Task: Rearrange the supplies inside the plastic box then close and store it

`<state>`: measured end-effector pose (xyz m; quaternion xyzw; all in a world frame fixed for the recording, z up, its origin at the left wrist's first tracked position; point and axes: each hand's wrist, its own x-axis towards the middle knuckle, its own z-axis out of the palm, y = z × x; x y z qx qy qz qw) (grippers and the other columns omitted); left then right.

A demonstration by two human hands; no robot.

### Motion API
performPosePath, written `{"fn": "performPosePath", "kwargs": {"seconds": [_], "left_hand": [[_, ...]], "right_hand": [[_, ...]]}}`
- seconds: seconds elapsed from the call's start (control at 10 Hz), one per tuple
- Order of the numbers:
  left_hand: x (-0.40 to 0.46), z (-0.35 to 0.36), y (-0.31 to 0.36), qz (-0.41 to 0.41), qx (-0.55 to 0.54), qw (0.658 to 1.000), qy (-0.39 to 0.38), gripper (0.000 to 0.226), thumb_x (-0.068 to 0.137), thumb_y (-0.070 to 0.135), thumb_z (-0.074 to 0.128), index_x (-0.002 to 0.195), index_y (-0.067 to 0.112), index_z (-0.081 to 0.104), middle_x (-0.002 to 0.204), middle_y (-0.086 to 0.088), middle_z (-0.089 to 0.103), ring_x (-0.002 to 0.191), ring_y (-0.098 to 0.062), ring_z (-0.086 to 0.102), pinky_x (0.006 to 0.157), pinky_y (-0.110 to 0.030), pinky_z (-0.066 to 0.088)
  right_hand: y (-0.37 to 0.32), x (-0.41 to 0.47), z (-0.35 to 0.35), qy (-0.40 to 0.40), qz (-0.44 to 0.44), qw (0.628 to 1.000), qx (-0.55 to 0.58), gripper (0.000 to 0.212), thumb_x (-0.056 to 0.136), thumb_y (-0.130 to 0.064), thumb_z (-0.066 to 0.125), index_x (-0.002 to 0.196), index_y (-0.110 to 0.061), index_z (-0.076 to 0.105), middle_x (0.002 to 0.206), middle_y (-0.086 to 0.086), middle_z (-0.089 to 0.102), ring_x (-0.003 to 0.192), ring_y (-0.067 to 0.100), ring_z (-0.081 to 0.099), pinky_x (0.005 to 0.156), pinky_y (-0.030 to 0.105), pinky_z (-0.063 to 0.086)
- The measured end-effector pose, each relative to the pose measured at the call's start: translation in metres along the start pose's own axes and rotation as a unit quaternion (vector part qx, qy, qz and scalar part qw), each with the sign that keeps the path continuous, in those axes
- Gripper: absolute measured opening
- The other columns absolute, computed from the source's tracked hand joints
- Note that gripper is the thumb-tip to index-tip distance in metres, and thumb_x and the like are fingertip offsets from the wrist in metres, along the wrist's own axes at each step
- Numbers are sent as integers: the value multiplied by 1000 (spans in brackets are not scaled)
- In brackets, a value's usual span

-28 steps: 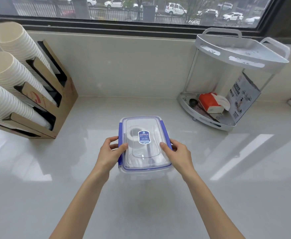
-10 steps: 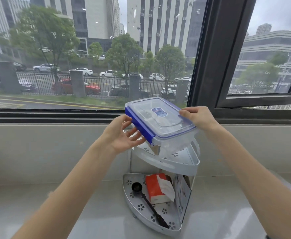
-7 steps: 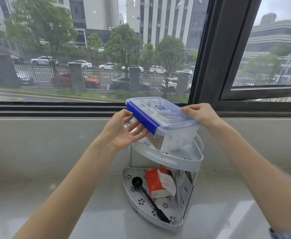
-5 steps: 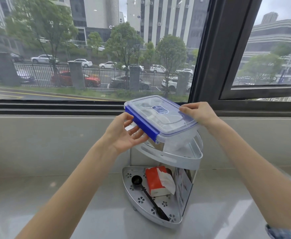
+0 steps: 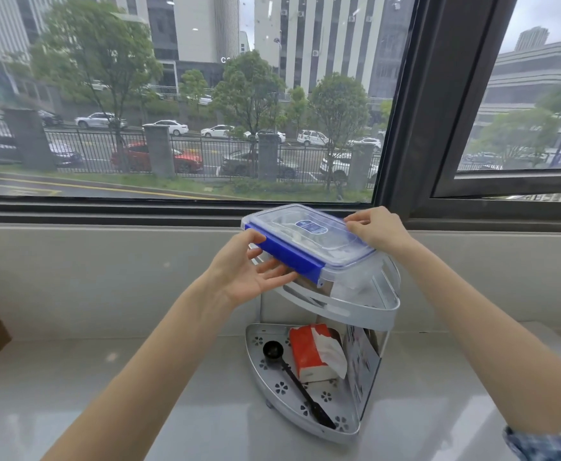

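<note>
A clear rectangular plastic box (image 5: pixel 309 242), its transparent lid on with a glossy blue clip along the near long side, sits tilted in the top tier of a grey corner rack (image 5: pixel 365 309) standing on the pale glossy table (image 5: pixel 73 394). The left hand (image 5: pixel 249 272), at the box's 8 o'clock, lies palm up with its fingers (image 5: pixel 274 266) spread loosely under the blue clip, thumb on the corner. The right hand (image 5: pixel 377 229), at 2 o'clock, pinches the lid's far edge with curled fingers. In the rack's perforated bottom tier lie a black scoop (image 5: pixel 292 377) with a round bowl and a soft orange-and-white tissue pack (image 5: pixel 315 357), with a printed card at 3 o'clock
</note>
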<state>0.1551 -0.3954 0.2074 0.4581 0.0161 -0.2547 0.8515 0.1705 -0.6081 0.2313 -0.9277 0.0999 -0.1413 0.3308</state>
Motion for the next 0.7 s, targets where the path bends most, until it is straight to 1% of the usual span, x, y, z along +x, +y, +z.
{"fn": "performPosePath", "kwargs": {"seconds": [0.1,0.2,0.3,0.4,0.5,0.6,0.7], "left_hand": [[-3,-3,1,-9,6,1000,-1,39,85,9,44,123,8,37,98,-19,56,87,-32,61,75,-47,51],[-6,-5,6,-21,20,1000,-9,39,85,11,44,123,7,36,105,-20,56,93,-33,61,83,-47,49],[-11,-5,12,-29,34,999,-17,41,85,12,43,124,5,36,111,-21,55,98,-33,60,85,-47,49],[-16,-6,17,-29,61,998,-18,43,86,13,42,127,4,34,113,-22,54,98,-33,59,85,-46,48],[-27,-5,29,-9,98,995,-6,49,87,15,42,133,2,29,108,-20,54,96,-31,58,87,-47,48],[-37,-4,41,19,111,994,9,48,88,15,40,133,1,30,107,-18,52,99,-30,55,88,-47,47],[-59,-3,59,65,128,989,21,47,89,17,39,133,3,33,124,-16,48,109,-31,51,88,-45,44]], "right_hand": [[-1,0,3,9,6,1000,-7,28,91,-19,50,113,-12,66,116,13,68,113,27,57,98,32,42],[-3,-2,5,-3,-2,999,-39,30,92,-20,48,116,-12,65,119,14,66,112,28,58,96,33,43],[-6,-3,5,-11,-5,998,-63,31,91,-21,47,117,-14,63,120,15,66,111,31,58,98,37,44],[-10,-7,3,-20,-9,997,-80,33,91,-24,47,119,-16,62,122,15,65,113,31,57,102,42,44],[-23,-18,-5,-31,-17,995,-90,35,91,-26,46,123,-16,59,123,12,64,111,31,58,101,43,45],[-37,-29,-11,-32,-34,994,-97,38,92,-26,45,127,-15,55,127,9,62,110,30,58,100,42,46],[-61,-43,-20,-9,-64,992,-111,41,93,-26,45,133,-17,49,134,9,56,119,29,54,104,41,42]]}}
